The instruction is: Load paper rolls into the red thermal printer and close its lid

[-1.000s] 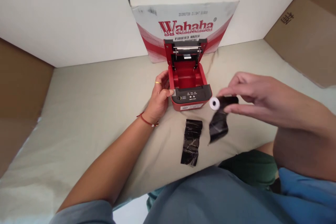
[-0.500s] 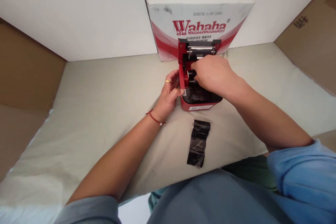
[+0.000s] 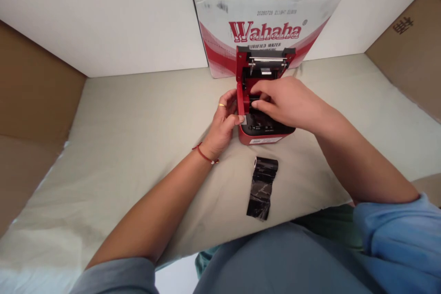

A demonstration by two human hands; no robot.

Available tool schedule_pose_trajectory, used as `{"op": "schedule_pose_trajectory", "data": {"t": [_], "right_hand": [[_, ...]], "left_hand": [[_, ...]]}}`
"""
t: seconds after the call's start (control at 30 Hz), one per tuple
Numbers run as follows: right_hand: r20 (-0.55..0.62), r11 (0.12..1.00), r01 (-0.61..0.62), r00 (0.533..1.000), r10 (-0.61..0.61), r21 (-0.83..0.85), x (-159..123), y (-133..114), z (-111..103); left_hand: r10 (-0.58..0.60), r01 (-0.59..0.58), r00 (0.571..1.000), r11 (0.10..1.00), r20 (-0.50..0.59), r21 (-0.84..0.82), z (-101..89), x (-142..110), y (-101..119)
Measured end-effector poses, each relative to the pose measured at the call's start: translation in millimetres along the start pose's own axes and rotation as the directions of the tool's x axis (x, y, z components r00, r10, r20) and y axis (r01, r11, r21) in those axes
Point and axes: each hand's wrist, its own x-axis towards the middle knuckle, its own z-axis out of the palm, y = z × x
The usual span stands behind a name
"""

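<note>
A small red and black label printer point(image 3: 267, 125) stands on the cloth-covered surface with its lid point(image 3: 267, 62) raised. My left hand point(image 3: 225, 119) holds the printer's left side, thumb over the front corner and fingers along the outer wall. Over the open compartment is my right hand point(image 3: 289, 101), its index finger and thumb apart beside a dark part inside. The back of this hand hides much of the compartment, including most of whatever sits there. In front of the printer lies a black ribbon roll point(image 3: 267, 165), with a crumpled strip unrolled towards me.
Behind the printer stands a white and red Wahaha water carton point(image 3: 223, 32), close to the raised lid. White boxes point(image 3: 138, 18) line the back. Brown cardboard boxes point(image 3: 37, 78) flank the left side, and another brown box point(image 3: 406, 46) the right.
My right thumb and index finger have spread apart, off the black roll they were at inside the printer. My left hand keeps its hold. The view has shifted slightly.
</note>
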Motion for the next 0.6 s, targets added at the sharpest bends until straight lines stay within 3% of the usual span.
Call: {"op": "schedule_pose_trajectory", "data": {"t": [0.1,0.2,0.3,0.4,0.5,0.6], "right_hand": [[-0.112,0.983,0.153,0.984,-0.142,0.102,-41.7,-7.3,-8.7],[-0.226,0.958,0.266,0.945,-0.237,0.106,-79.2,-6.2,0.7],[-0.262,0.959,0.27,0.935,-0.24,0.087,-100.4,0.1,16.3],[-0.207,0.973,0.223,0.956,-0.208,0.051,-105.4,6.6,25.2],[-0.174,0.977,0.21,0.964,-0.2,0.04,-103.5,12.3,28.0],[-0.204,0.967,0.246,0.952,-0.227,0.072,-103.3,16.6,31.2]], "left_hand": [[0.021,-0.021,1.0,0.999,0.002,0.044,-0.6,-0.9,-1.6],[0.048,-0.048,0.999,0.991,-0.004,0.124,-0.9,-3.8,-3.7],[0.112,-0.077,0.989,0.95,-0.1,0.303,1.6,-10.1,4.6],[0.284,-0.153,0.943,0.833,-0.173,0.532,9.0,-18.3,29.5],[0.506,-0.338,0.862,0.615,-0.028,0.712,21.8,-25.4,59.2],[0.528,-0.459,0.827,0.44,0.191,0.772,35.5,-29.5,75.3]]}}
